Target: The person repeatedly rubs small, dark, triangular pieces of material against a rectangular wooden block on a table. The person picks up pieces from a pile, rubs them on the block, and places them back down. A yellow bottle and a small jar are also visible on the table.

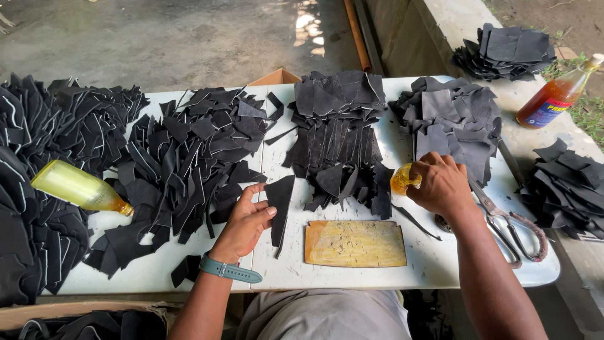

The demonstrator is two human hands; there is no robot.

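Nearest us, our left hand (244, 221) lies loosely open on the white table (440, 264), fingertips touching a black pointed leather piece (279, 208). Our right hand (442, 185) grips a small yellow bottle (402, 179), beyond the yellowed board (355, 243). Scissors (513, 226) lie right.

A clear bottle of amber liquid (557, 94) stands at upper right, wearing a blue-and-red label (545, 111); a brown cardboard box corner (275, 78) peeks top centre.
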